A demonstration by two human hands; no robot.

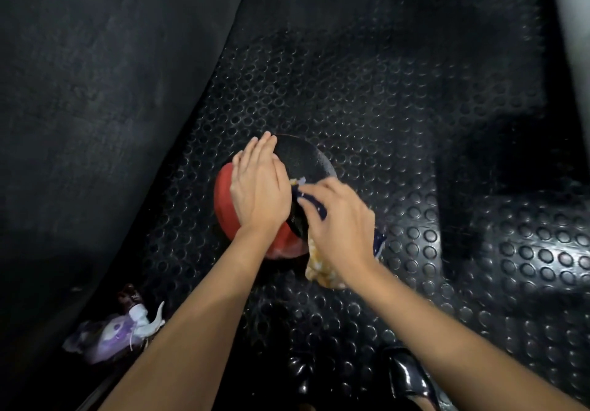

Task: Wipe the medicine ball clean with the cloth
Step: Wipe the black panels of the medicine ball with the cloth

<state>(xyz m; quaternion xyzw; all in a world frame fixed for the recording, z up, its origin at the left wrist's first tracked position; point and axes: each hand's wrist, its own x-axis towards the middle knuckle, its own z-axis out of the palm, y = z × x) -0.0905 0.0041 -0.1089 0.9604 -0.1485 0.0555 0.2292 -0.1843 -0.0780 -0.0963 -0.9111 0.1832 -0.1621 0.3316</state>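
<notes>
Step in hand, by the look of it: wiping w/ medicine ball (306, 158) on studded floor mat (399, 97), left hand (257, 187) flat on top steadying, right hand (338, 219) grasping cloth (322, 271) vs ball's right side; next likely needs rotating ball to unwiped face

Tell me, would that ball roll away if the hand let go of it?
Probably. The ball is round and sits on the studded floor mat, so a push from the cloth could roll it. The left hand lies flat on top, likely steadying it. It looks solid and grainy, so probably heavy and not slippery.
</notes>
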